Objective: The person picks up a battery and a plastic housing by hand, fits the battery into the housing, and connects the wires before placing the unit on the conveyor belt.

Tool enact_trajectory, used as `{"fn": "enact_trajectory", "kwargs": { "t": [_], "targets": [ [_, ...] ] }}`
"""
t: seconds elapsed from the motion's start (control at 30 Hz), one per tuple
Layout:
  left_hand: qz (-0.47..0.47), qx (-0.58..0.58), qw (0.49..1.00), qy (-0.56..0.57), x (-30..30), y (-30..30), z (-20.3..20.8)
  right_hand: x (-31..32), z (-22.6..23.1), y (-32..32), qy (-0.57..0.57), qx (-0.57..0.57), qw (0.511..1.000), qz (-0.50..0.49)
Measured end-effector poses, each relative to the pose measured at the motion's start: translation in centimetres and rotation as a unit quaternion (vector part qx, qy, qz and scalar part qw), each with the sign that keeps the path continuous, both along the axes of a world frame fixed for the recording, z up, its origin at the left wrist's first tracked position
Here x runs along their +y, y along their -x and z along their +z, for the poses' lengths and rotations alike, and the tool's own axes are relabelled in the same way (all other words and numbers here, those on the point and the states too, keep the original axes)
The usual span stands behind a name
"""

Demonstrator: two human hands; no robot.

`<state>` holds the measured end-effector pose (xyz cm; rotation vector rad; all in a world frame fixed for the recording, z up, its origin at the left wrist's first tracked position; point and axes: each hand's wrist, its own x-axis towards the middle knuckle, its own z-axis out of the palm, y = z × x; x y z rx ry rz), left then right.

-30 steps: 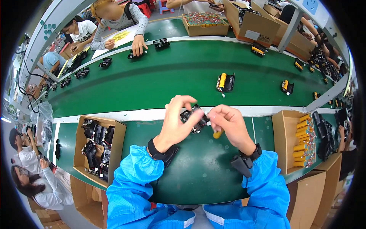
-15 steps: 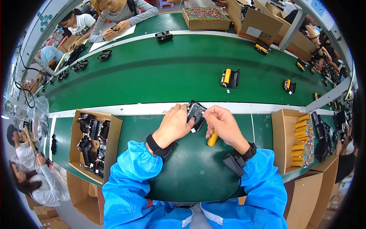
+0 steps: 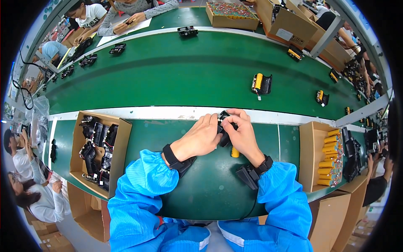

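Just in front of the belt's white edge, both hands are on a small black plastic housing. My left hand grips it from the left, thumb along its side. The fingers of my right hand pinch at its upper right part, and they hide what they touch there. Below the right palm shows the end of a yellow battery cell; whether that hand also holds the cell I cannot tell. Black straps with dark modules are on both wrists.
A cardboard box of black housings stands left, another box of yellow cells right. Across the green belt lie several housings, one with a cell fitted. People sit on the far side beside a cell-filled carton.
My hands have drawn closer together. The right fingers now reach over the housing's top, and the housing has turned and shows less of its face. The whole view has shifted slightly.
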<state>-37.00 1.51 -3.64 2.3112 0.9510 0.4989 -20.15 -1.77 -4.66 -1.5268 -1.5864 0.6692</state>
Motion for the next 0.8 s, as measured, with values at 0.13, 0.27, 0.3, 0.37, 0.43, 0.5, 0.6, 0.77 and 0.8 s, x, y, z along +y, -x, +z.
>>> {"fn": "enact_trajectory", "kwargs": {
  "t": [0.13, 0.27, 0.3, 0.37, 0.43, 0.5, 0.6, 0.77, 0.8],
  "targets": [
    [-0.012, 0.033, 0.999, 0.036, 0.2, 0.3, 0.6, 0.0, -0.1, 0.2, 0.022, -0.034, 0.999, -0.001],
    [-0.008, 0.011, 1.0, -0.002, -0.1, 0.2, 0.1, -0.1, -0.2, 0.3, 0.035, -0.02, 0.999, 0.0],
    [-0.004, -0.009, 1.0, -0.03, -0.1, 0.1, 0.0, -0.1, -0.1, 0.4, 0.039, -0.018, 0.999, -0.005],
    [-0.005, 0.013, 1.0, -0.013, -0.1, 0.2, -0.2, -0.1, 0.0, 0.8, 0.048, -0.014, 0.999, -0.017],
    [-0.01, 0.058, 0.998, 0.02, -0.2, 0.3, 0.5, -0.1, 0.0, 0.9, 0.055, -0.005, 0.998, -0.022],
    [-0.014, 0.061, 0.998, 0.003, -0.5, 0.3, 1.0, -0.1, 0.0, 1.0, 0.067, 0.013, 0.997, -0.031],
    [-0.019, 0.068, 0.997, -0.033, -1.1, 0.2, 1.2, 0.0, 0.2, 0.6, 0.09, 0.069, 0.993, -0.032],
    [-0.021, 0.059, 0.996, -0.07, -1.4, 0.2, 1.2, -0.2, 1.2, 1.0, 0.128, 0.106, 0.985, -0.042],
    [-0.015, 0.052, 0.997, -0.06, -1.4, 0.2, 1.2, -0.1, 1.1, 0.9, 0.128, 0.104, 0.985, -0.042]
  ]
}}
